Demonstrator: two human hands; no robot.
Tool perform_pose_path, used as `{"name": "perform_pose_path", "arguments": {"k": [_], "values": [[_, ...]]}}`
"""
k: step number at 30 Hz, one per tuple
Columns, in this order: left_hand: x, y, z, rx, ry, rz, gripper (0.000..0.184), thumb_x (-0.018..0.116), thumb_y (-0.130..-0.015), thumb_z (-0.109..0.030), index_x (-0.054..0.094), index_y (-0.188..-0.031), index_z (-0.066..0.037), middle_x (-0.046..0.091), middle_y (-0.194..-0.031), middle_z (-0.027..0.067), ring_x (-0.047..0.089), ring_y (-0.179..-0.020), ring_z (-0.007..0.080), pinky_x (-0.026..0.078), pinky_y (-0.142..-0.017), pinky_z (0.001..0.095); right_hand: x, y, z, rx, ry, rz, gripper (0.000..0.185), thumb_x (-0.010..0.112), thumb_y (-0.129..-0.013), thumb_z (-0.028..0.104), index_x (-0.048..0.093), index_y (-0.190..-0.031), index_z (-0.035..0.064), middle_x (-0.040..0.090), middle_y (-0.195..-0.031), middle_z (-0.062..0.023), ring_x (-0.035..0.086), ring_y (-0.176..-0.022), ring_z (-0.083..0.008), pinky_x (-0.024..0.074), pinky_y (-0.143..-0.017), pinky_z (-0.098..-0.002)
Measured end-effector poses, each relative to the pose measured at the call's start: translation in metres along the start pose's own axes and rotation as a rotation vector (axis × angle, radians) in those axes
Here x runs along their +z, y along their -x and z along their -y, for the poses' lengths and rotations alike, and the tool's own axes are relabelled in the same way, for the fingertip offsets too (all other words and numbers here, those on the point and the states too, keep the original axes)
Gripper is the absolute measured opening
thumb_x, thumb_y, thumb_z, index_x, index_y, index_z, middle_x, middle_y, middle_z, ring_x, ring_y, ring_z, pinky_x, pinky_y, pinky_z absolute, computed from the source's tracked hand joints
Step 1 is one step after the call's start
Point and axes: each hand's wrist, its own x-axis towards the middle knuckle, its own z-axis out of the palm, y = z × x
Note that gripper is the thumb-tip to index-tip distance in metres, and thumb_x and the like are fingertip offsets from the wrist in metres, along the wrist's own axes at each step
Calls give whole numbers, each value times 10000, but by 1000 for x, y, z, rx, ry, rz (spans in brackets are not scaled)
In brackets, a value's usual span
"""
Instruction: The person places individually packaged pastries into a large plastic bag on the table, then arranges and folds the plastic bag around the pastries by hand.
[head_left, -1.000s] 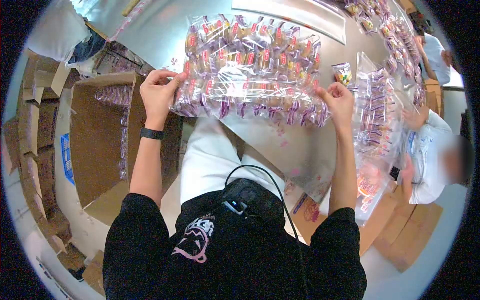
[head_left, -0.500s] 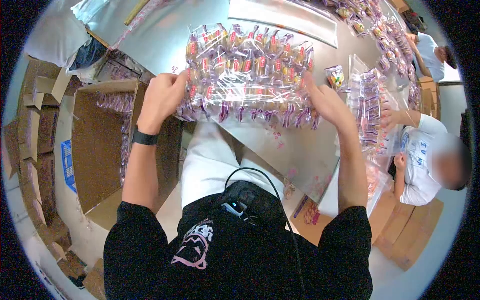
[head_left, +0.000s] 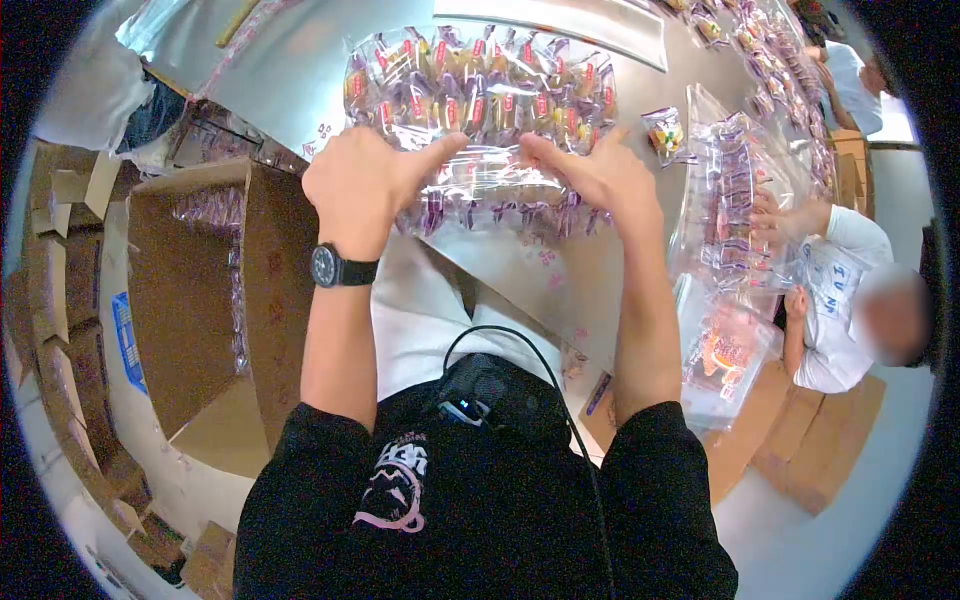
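1. Clear bag (head_left: 480, 110) of wrapped snacks: at the near edge of the metal surface (head_left: 285, 75), between your hands; can't tell if lifted or resting.
2. Left hand (head_left: 352, 185): thumb stretched inward over the film, other fingers mostly hidden. Right hand (head_left: 610, 180): thumb pointing inward, index finger apart from it, so partly open. Can't tell how firmly either one has the film.
3. Keep both thumbs level; uneven pressure would likely skew the rows.
4. Press with flat thumb pads, not nails. The film looks thin and could tear.
5. Support the bag from both sides; packed rows probably sag mid-span.
6. Smooth the film gently, don't crush the snacks.
7. Mind the loose packet (head_left: 664, 133) just beside the bag, right side.
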Motion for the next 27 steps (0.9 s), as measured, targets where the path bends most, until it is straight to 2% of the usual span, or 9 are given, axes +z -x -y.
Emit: {"name": "perform_pose_path", "arguments": {"k": [4, 10, 12, 14, 17, 19, 22, 24, 27], "values": [[-4, -11, 9, 36, -3, 12, 1016, 601, -636, -920, 744, -790, 74, 704, -803, 302, 718, -806, 434, 557, -716, 503, 5, -11, -11, -59, -73, -22, 1468, 621, -603, 948, 292, -1402, -238, 641, -1198, -348, 655, -1155, -395, 500, -991, -410], [-6, -16, 14, 7, 51, 8, 930, 608, -676, -888, 759, -778, 24, 722, -786, 248, 732, -811, 397, 560, -743, 485, 14, -48, -40, -232, -199, -49, 1430, 669, -609, 916, 312, -1381, -233, 655, -1188, -339, 663, -1134, -423, 513, -979, -423], [5, -18, 22, -7, 121, 25, 872, 623, -699, -858, 756, -766, 1, 725, -770, 217, 734, -798, 374, 559, -746, 472, 13, -58, -50, -252, -307, 106, 1377, 681, -646, 884, 336, -1358, -243, 649, -1194, -341, 662, -1126, -417, 512, -976, -423], [15, -23, 28, -15, 217, 20, 801, 646, -728, -816, 745, -744, -22, 723, -742, 177, 734, -766, 344, 554, -736, 452, 17, -64, -58, -311, -389, 118, 1227, 685, -728, 811, 375, -1329, -213, 648, -1146, -278, 637, -1048, -331, 508, -914, -385], [37, -31, 39, 26, 339, -70, 709, 671, -772, -749, 714, -712, -44, 700, -686, 131, 718, -705, 301, 540, -705, 414, 27, -69, -62, -403, -436, -35, 975, 678, -860, 697, 430, -1293, -141, 648, -1062, -151, 582, -916, -162, 497, -797, -307], [35, -31, 39, 78, 424, -20, 665, 664, -808, -713, 700, -707, -57, 683, -654, 112, 705, -683, 282, 525, -689, 396, 26, -59, -61, -379, -433, -80, 963, 669, -868, 695, 432, -1290, -137, 638, -1100, -152, 572, -948, -154, 491, -809, -301], [41, -40, 50, 134, 417, -27, 712, 631, -826, -726, 717, -789, -21, 708, -725, 155, 715, -748, 334, 532, -732, 435, 21, -62, -63, -244, -392, 52, 1072, 640, -867, 722, 366, -1375, -181, 618, -1241, -225, 601, -1120, -258, 474, -977, -355], [39, -41, 52, 141, 285, -68, 791, 606, -833, -746, 722, -935, 30, 739, -853, 215, 721, -839, 387, 536, -779, 469, 20, -61, -63, -278, -411, -48, 1128, 618, -867, 734, 309, -1432, -192, 563, -1334, -295, 549, -1255, -328, 413, -1073, -383], [24, -24, 39, 89, 119, -215, 1060, 597, -792, -793, 552, -1213, 179, 646, -1156, 341, 656, -1073, 442, 535, -898, 487, 18, -48, -59, -397, -357, -319, 1174, 569, -863, 766, 298, -1441, -220, 511, -1379, -387, 509, -1335, -425, 389, -1128, -421]]}}
